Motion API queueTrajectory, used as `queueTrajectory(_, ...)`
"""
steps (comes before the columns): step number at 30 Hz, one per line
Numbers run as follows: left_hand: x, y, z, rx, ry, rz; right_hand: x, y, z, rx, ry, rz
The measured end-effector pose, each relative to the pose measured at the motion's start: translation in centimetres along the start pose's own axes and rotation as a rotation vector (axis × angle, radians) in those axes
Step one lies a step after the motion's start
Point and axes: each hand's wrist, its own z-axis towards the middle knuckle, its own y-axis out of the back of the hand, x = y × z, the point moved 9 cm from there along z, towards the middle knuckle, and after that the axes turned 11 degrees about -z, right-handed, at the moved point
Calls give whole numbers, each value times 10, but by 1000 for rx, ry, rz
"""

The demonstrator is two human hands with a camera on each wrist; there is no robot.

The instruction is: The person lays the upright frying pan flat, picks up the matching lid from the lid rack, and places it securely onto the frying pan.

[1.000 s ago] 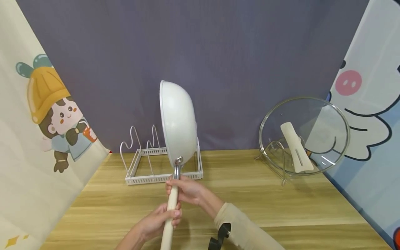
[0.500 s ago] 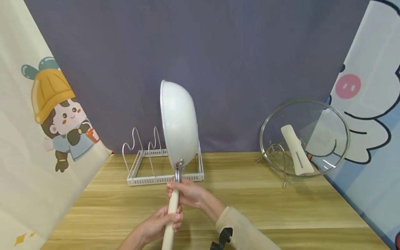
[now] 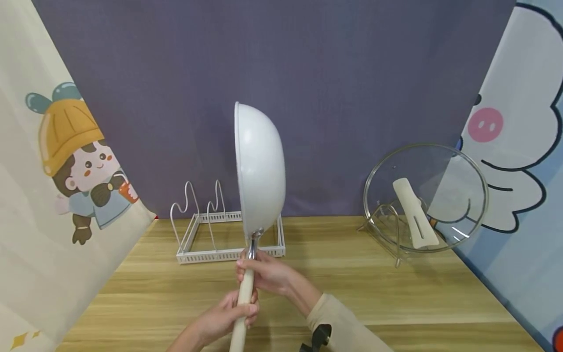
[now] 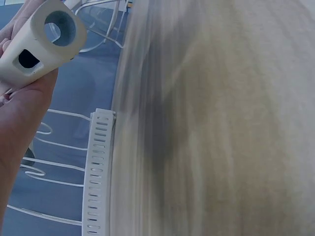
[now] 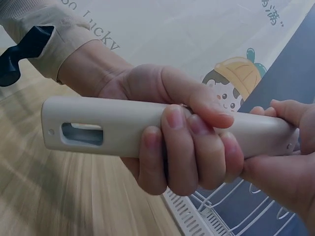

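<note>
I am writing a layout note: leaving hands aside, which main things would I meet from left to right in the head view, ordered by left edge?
Cartoon figure in yellow hat, white pan rack, white wok, round glass lid.

The head view looks forward and down from above the counter, at a middle distance. The left wrist view sits very near the handle and is rolled sideways — the counter's back edge stands almost upright. The right wrist view, also close, faces leftward across the left hand to the printed figure. It shares this figure with the head view — all three share the rack.
</note>
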Motion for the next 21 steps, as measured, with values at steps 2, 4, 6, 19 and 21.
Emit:
queueTrajectory(2,-1,1,1,-10,0,31,2,0,-1,1,19,-7)
queueTrajectory(4,-1,2,1,-20,10,60,3,1,-1,0,33,-22)
queueTrajectory(6,-2,3,1,-23,18,88,5,1,-2,-2,43,-43)
queueTrajectory(19,-20,4,9,-72,-91,261,21,6,-5,-34,106,-181)
queueTrajectory(21,-22,3,9,-65,-98,264,23,6,-5,-32,105,-197)
